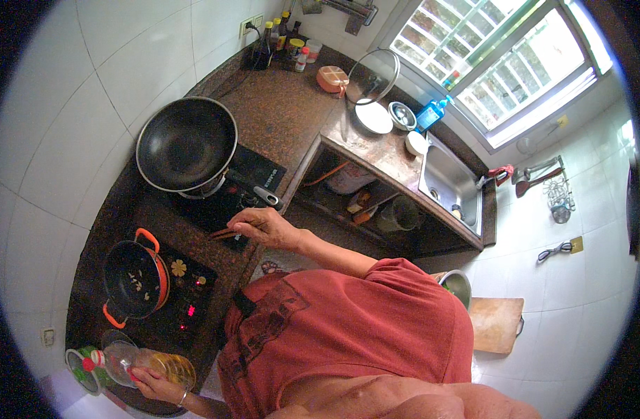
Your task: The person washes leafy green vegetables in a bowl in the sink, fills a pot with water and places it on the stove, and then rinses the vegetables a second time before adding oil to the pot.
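My left hand, with a bracelet at the wrist, grips a large clear plastic bottle of yellow cooking oil. The bottle lies tilted on its side, its red cap pointing away from me. My right hand holds wooden chopsticks over the counter between two cooktops. Nearest these hands is a small black pot with orange handles, holding several pale pieces that look like chopped garlic. It sits on an induction cooktop with a lit red display.
A large wok rests on a second cooktop, its handle pointing toward me. Beyond are sauce bottles, a glass lid, a white plate and a steel sink. A bowl of greens stands beside the oil bottle.
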`<state>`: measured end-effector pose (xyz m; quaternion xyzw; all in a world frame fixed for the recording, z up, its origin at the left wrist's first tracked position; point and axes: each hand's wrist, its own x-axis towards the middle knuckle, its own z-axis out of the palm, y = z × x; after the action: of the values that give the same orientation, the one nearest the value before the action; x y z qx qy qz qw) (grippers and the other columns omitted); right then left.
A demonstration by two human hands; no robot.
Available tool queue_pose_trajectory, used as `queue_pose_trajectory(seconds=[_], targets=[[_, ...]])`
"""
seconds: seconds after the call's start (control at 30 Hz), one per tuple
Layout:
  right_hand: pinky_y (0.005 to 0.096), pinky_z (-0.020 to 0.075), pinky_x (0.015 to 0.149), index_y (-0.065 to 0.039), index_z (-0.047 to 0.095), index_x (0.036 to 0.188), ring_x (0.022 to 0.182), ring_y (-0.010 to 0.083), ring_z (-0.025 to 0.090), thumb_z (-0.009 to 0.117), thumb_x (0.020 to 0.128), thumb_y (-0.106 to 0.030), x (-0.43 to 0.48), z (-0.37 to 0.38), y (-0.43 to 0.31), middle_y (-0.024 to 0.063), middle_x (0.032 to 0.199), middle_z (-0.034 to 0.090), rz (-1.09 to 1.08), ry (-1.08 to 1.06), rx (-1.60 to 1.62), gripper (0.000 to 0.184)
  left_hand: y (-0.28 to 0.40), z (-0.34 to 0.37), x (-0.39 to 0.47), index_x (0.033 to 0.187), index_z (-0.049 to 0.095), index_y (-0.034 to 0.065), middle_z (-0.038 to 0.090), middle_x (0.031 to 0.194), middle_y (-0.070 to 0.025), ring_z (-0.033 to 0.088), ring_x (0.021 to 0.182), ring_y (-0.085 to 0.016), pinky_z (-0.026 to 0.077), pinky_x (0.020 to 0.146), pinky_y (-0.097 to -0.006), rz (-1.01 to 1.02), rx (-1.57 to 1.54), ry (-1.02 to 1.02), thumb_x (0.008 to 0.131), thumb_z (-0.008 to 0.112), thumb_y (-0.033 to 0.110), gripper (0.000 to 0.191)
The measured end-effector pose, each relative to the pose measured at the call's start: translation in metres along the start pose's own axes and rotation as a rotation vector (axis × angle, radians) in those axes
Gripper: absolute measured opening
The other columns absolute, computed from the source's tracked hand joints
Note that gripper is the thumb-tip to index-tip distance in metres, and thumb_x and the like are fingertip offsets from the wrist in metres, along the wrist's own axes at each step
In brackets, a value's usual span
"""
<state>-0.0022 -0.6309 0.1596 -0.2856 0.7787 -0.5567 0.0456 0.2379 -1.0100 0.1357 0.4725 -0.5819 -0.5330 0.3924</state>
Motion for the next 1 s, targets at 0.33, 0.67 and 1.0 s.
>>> queue_pose_trajectory(seconds=[0.33, 0.67, 1.0], targets=[[0.0306, 0.0502, 0.076, -0.007, 0.067, 0.104, 0.088, 0.0156, 0.062, 0.055, 0.094, -0.021, -0.007, -0.001, 0.002, 0.0058, 0.096, 0.067, -0.011, 0.048, -0.084, 0.021, -0.001, -0.020, -0.002, 0.103, 0.062, 0.0004, 0.060, 0.086, -0.0036, 0.053, 0.075, -0.012, 0.045, 0.066, -0.0258, 0.186, 0.331, -0.212, 0.093, 0.054, 0.029, 0.031], [0.0310, 0.0509, 0.078, 0.001, 0.065, 0.103, 0.093, 0.0182, 0.063, 0.048, 0.096, -0.022, -0.026, 0.028, 0.015, 0.0104, 0.102, 0.066, 0.192, 0.064, 0.022, 0.030, 0.031, -0.002, -0.011, 0.080, 0.061, -0.0009, 0.061, 0.073, -0.0193, 0.060, 0.067, -0.032, 0.044, 0.061, -0.0411, 0.488, 0.715, -0.261, 0.088, 0.055, 0.028, 0.030], [0.0287, 0.0482, 0.082, 0.001, 0.064, 0.103, 0.094, 0.0161, 0.061, 0.049, 0.096, -0.018, -0.002, 0.005, 0.023, 0.0090, 0.103, 0.066, 0.139, -0.064, 0.075, 0.026, 0.049, 0.049, -0.012, 0.090, 0.062, -0.0004, 0.063, 0.084, -0.0253, 0.060, 0.080, -0.042, 0.045, 0.071, -0.0489, 0.541, 1.024, -0.286, 0.090, 0.050, 0.037, 0.039]])
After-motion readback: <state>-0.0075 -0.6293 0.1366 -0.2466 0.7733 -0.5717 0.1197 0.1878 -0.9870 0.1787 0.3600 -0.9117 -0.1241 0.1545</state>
